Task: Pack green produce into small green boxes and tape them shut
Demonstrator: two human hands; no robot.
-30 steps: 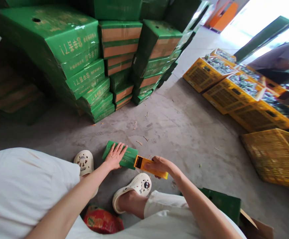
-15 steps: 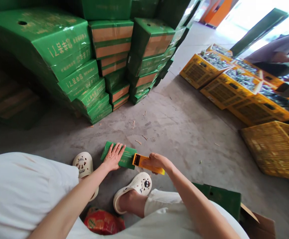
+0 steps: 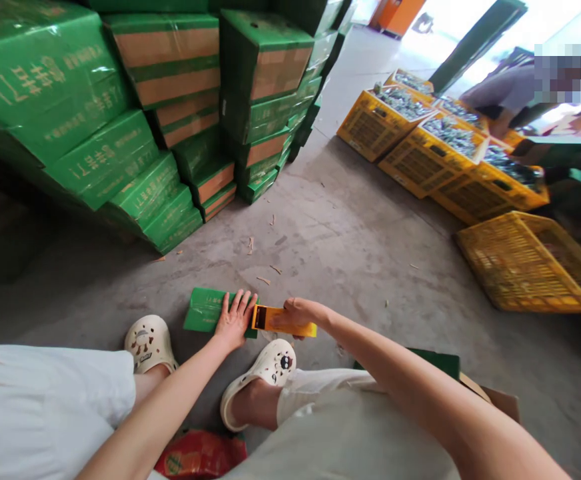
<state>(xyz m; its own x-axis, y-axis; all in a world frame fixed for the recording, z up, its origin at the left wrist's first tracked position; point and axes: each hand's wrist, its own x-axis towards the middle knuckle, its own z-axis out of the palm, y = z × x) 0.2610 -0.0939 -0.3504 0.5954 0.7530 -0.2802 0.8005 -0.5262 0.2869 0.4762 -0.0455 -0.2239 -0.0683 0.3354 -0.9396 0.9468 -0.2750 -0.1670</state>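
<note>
My left hand (image 3: 235, 319) lies flat with its fingers spread on a small green carton (image 3: 204, 310) between my feet. The hand covers the right part of the carton's top. My right hand (image 3: 303, 313) is closed round a yellow-orange handheld tool, apparently a tape dispenser (image 3: 275, 320). Its dark-slotted end meets the carton's right edge, close beside my left hand. Any tape at that edge is too small to make out.
Stacks of green cartons (image 3: 158, 210) rise at the left. Yellow crates (image 3: 413, 160) of grey-green contents and a tilted crate (image 3: 510, 267) stand right, near a bent-over person (image 3: 500, 93). A red bag (image 3: 203, 455) lies between my legs, an open carton (image 3: 435, 363) at my right.
My left hand has slid right along the carton, closer to the tape dispenser. The view has shifted, so the stacks and crates appear further left. My right hand keeps its hold.
</note>
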